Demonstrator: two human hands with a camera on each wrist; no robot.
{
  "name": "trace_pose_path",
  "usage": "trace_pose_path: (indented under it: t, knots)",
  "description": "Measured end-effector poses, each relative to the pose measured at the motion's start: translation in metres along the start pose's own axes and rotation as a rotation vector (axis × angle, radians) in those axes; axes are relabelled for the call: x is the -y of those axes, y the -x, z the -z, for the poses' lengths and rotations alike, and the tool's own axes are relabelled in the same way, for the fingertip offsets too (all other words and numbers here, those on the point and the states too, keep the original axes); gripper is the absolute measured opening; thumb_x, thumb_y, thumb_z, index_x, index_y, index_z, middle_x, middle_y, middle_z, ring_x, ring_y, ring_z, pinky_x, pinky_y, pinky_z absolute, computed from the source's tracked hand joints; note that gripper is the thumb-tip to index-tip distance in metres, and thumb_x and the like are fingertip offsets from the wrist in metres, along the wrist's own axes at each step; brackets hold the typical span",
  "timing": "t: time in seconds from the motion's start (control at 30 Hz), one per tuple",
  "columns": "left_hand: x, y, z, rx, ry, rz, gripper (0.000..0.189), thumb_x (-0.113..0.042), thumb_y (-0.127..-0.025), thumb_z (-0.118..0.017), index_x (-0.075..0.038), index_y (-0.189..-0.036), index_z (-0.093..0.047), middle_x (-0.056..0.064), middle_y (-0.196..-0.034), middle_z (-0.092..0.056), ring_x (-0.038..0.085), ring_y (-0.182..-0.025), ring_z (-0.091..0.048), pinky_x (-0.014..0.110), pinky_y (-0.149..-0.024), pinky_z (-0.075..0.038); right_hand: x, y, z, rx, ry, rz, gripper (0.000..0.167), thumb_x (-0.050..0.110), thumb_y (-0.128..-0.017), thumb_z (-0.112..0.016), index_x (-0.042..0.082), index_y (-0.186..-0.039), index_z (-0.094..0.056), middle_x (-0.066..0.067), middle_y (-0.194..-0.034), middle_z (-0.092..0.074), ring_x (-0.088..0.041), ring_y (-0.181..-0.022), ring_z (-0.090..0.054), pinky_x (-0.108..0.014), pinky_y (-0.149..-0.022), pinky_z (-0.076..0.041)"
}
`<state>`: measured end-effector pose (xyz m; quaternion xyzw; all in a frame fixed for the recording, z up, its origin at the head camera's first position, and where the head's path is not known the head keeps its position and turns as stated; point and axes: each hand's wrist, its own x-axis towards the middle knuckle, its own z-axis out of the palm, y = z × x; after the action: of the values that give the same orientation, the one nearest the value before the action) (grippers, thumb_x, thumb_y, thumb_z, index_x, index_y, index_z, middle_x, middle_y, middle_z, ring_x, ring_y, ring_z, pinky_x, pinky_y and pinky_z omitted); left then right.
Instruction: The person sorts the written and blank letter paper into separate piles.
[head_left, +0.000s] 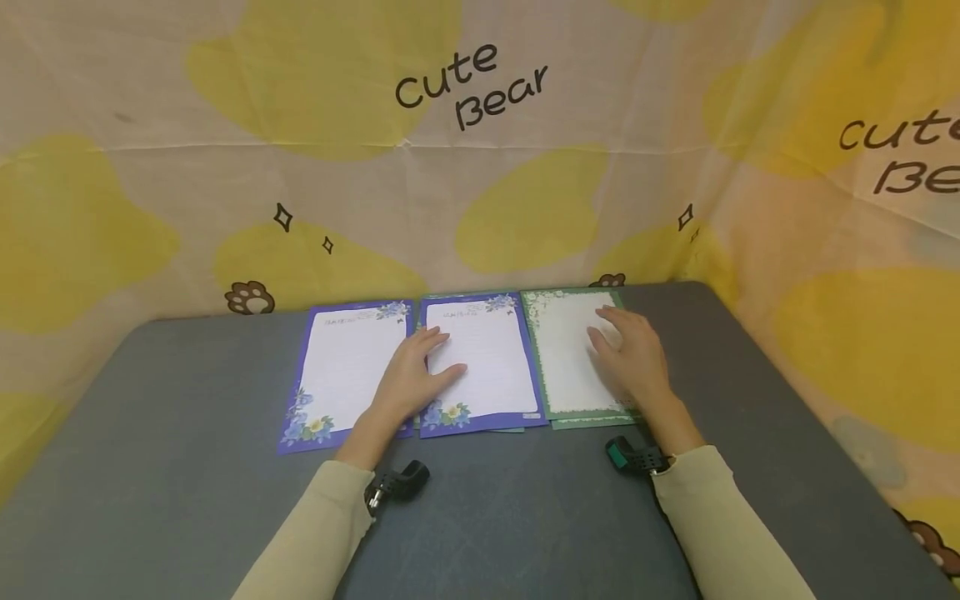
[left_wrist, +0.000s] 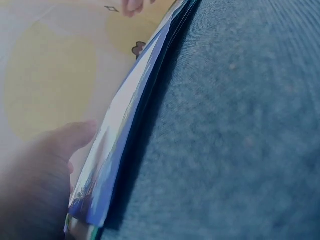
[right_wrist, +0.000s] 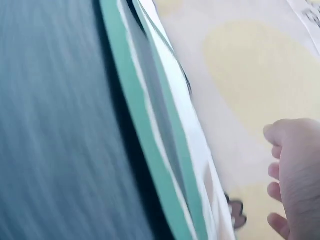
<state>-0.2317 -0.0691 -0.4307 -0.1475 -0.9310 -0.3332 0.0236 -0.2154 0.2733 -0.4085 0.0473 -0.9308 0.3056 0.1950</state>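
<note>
Three groups of decorated letter paper lie side by side on the grey table. My left hand [head_left: 412,375] is over the inner edges of the left blue-bordered sheet [head_left: 360,358] and the middle blue-bordered sheet [head_left: 487,358], its fingers loosely spread. Green edges peek out beneath the middle one. Over the right side of the green-bordered sheet [head_left: 566,367] is my right hand [head_left: 636,354], fingers relaxed and thumb apart. Another green edge shows under that sheet. In the right wrist view, the right hand [right_wrist: 302,175] is beside layered green-edged paper [right_wrist: 145,120], with nothing between its fingers.
The grey table [head_left: 187,483] has rounded back corners. Behind it and along the right hangs a yellow-patterned cloth [head_left: 337,183] with "cute Bear" lettering. A black band with a device [head_left: 405,481] is on the left wrist, and a similar device [head_left: 630,457] on the right.
</note>
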Motion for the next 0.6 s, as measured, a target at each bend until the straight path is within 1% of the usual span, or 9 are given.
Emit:
trace_pose_path:
  t: [0.13, 0.23, 0.4, 0.5, 0.6]
  knots:
    - [0.001, 0.001, 0.000, 0.019, -0.041, -0.005, 0.068, -0.046, -0.091, -0.070, -0.007, -0.145, -0.055, 0.013, -0.157, -0.047, 0.038, -0.151, -0.035, 0.055, -0.125, -0.026, 0.016, 0.000, -0.015, 0.029, -0.040, 0.126, 0.035, 0.021, -0.101, -0.059, 0.003, -0.130, -0.067, -0.018, -0.138, -0.064, -0.038, -0.133, -0.054, -0.056, -0.115, -0.039]
    - [0.001, 0.001, 0.000, 0.029, -0.075, -0.011, 0.068, -0.048, -0.091, -0.069, -0.007, -0.144, -0.056, 0.013, -0.157, -0.047, 0.038, -0.151, -0.035, 0.054, -0.125, -0.026, 0.028, 0.004, -0.028, 0.081, -0.075, 0.183, 0.036, 0.023, -0.101, -0.058, 0.004, -0.131, -0.066, -0.017, -0.139, -0.064, -0.037, -0.134, -0.053, -0.054, -0.115, -0.039]
    - [0.000, 0.001, -0.001, 0.032, -0.091, -0.011, 0.066, -0.049, -0.091, -0.070, -0.009, -0.143, -0.058, 0.012, -0.157, -0.047, 0.037, -0.150, -0.037, 0.054, -0.125, -0.027, 0.043, 0.011, -0.042, 0.190, -0.067, 0.217, 0.042, 0.028, -0.098, -0.064, 0.005, -0.133, -0.065, -0.015, -0.142, -0.062, -0.036, -0.137, -0.052, -0.056, -0.116, -0.039]
    - [-0.001, 0.000, -0.001, 0.037, -0.104, -0.017, 0.066, -0.049, -0.091, -0.070, -0.010, -0.142, -0.059, 0.012, -0.156, -0.048, 0.037, -0.149, -0.038, 0.055, -0.124, -0.028, 0.046, 0.015, -0.046, 0.241, -0.029, 0.229, 0.046, 0.031, -0.097, -0.066, 0.006, -0.135, -0.064, -0.014, -0.145, -0.060, -0.035, -0.139, -0.051, -0.056, -0.117, -0.039]
    - [-0.001, 0.000, -0.001, 0.036, -0.116, -0.023, 0.066, -0.049, -0.090, -0.071, -0.010, -0.141, -0.060, 0.013, -0.155, -0.050, 0.038, -0.147, -0.040, 0.055, -0.124, -0.030, 0.047, 0.015, -0.048, 0.281, 0.021, 0.255, 0.054, 0.037, -0.095, -0.068, 0.007, -0.139, -0.061, -0.013, -0.149, -0.057, -0.035, -0.142, -0.049, -0.056, -0.118, -0.038]
